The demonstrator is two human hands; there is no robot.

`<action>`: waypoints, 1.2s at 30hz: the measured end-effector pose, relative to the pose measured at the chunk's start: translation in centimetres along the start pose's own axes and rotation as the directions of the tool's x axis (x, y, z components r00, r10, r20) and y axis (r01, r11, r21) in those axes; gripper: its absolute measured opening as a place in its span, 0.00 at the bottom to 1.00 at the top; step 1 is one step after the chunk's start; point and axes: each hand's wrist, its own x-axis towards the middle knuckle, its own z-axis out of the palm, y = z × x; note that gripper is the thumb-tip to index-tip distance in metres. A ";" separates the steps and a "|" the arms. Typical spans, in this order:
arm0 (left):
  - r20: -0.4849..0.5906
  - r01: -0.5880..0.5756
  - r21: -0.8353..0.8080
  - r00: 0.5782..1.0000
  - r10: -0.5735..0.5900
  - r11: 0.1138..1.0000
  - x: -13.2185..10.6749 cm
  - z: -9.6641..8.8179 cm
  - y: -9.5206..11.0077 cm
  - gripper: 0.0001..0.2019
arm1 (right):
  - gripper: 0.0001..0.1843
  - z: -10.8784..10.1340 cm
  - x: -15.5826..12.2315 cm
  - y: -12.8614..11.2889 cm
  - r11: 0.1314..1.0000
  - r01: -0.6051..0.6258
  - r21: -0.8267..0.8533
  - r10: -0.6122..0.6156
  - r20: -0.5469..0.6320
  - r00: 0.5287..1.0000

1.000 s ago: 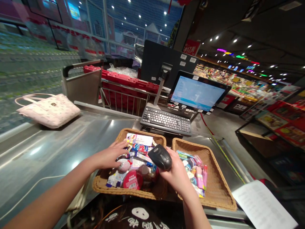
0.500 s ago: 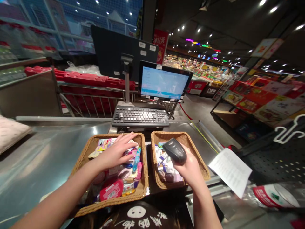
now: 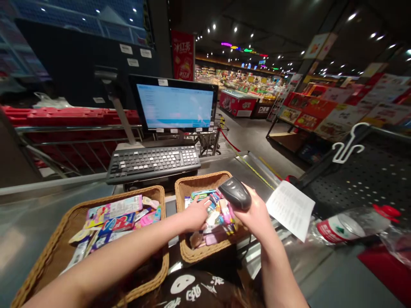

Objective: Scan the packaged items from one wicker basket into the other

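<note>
My right hand [image 3: 255, 214] grips a black handheld barcode scanner [image 3: 235, 193], its head over the right rim of the smaller wicker basket [image 3: 189, 252]. My left hand [image 3: 196, 216] reaches into that same basket, fingers apart and pointing down at the small colourful packaged goods [image 3: 213, 216]. Whether its fingertips touch a package is hard to see. Left of it stands a larger wicker basket [image 3: 163, 239] with several packets, among them a long pink-and-white pack [image 3: 123, 207] and a blue-and-red packet [image 3: 117, 223]. My left forearm crosses over this larger basket.
Behind the baskets are a keyboard [image 3: 154, 162] and a lit screen [image 3: 176, 107], with a dark monitor back [image 3: 80, 68] at left. To the right lie a printed sheet [image 3: 290, 209] and a large plastic bottle [image 3: 349, 226]. A white hanger [image 3: 348, 145] hangs at far right.
My left hand has gone from the larger basket over to the smaller one on the right. The scanner stays in my right hand. The view has turned to the right.
</note>
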 end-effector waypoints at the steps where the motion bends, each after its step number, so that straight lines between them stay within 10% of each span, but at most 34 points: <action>1: 0.031 0.014 0.015 0.999 -0.015 1.000 1.0 0.9 0.1 0.10 | 0.29 -0.2 0.2 0.3 1.000 0.010 0.001 -0.010 0.008 1.000; 9: 0.142 0.036 -0.006 0.989 -0.035 0.999 5.5 6.9 -0.2 0.18 | 0.27 -0.9 1.2 2.5 0.999 0.020 0.048 -0.022 0.035 0.999; 18: 0.155 0.050 -0.057 0.987 -0.041 0.997 6.3 8.1 -0.5 0.14 | 0.28 -0.6 2.0 3.8 0.997 0.034 0.069 -0.041 0.095 0.995; 27: -0.116 0.161 -0.099 0.978 -0.172 0.982 4.3 3.1 -1.8 0.07 | 0.28 -0.8 2.7 4.0 0.995 0.054 0.082 -0.063 0.107 0.992; 36: -0.440 0.196 -0.221 0.854 -0.277 0.955 0.2 -3.7 -3.2 0.09 | 0.28 -0.4 2.7 3.7 0.994 0.097 0.059 -0.102 0.090 0.991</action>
